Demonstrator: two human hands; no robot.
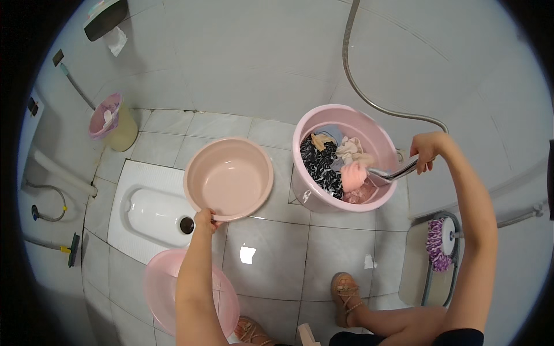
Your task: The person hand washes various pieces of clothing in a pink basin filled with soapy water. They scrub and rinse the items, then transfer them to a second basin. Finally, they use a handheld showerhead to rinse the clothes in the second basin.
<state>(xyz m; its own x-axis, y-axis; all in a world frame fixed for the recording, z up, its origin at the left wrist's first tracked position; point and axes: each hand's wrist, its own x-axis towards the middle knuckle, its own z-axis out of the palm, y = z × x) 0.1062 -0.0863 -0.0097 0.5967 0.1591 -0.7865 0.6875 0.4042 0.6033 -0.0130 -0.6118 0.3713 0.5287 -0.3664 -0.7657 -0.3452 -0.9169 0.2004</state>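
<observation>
My right hand [426,151] grips the handle of a chrome shower head [396,173], which points down into a pink plastic bucket [385,138]. Inside the bucket lie a black-and-white patterned cloth [318,164], a cream garment [351,149], a blue cloth [332,133] and a salmon-pink cloth [353,176] beside the shower head. Some water appears to show at the bucket's right side. With my left hand [207,219] I hold the near rim of a beige-pink plastic basin [229,181]; nothing lies in it.
A white squat toilet [151,212] is set in the tiled floor at left. Below it stands a translucent pink basin [162,294], partly behind my left arm. A metal hose [385,110] hangs along the wall. At right sits a mop bucket [417,277] with a purple mop [438,244]; a lined bin [121,129] stands far left.
</observation>
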